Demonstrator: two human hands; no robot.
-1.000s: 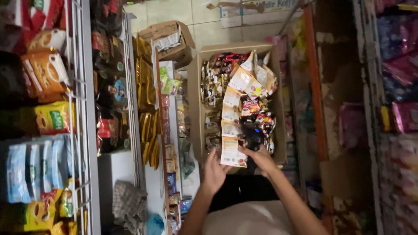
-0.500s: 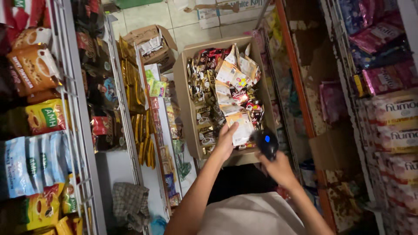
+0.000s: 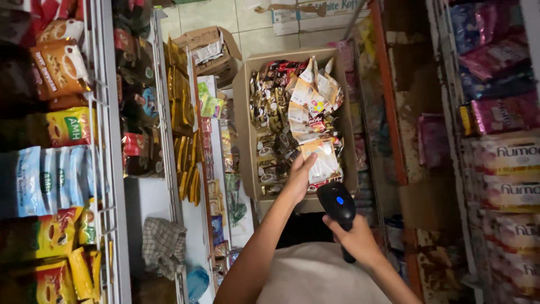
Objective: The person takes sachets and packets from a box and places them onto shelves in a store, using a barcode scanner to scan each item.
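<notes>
A black handheld scanner (image 3: pixel 336 206) with a lit blue dot is gripped by its handle in the right hand (image 3: pixel 355 239), fingers wrapped fully round. The lower end of a strip of pale orange sachets (image 3: pixel 313 126) is pinched by the left hand (image 3: pixel 297 179), thumb on top. The strip is draped over dark packets inside an open cardboard box (image 3: pixel 242 118); the scanner head is held just below the strip's end. Wire shelves of snack bags (image 3: pixel 56 67) are seen at left.
</notes>
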